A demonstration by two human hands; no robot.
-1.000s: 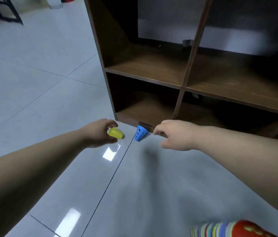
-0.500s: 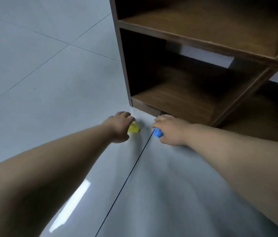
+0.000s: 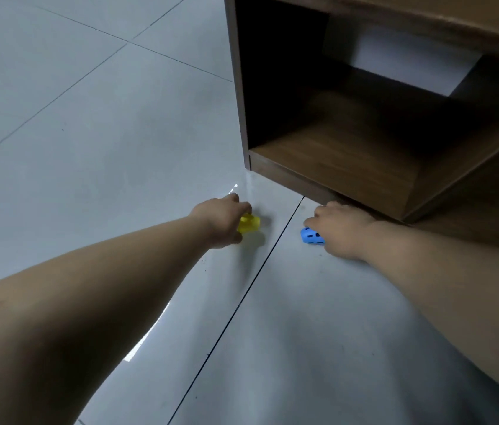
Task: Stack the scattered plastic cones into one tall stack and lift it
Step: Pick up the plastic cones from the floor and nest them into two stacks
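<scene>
Though perforated, glossy blue cone [image 3: 311,236]

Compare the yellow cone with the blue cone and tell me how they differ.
The left hand grips the yellow cone; the right hand grips the blue cone. The yellow cone is left of the dark floor joint, the blue cone right of it. The blue cone shows dark holes; the yellow cone shows none clearly. Both are small, down at the floor, partly hidden by the hands.
</scene>
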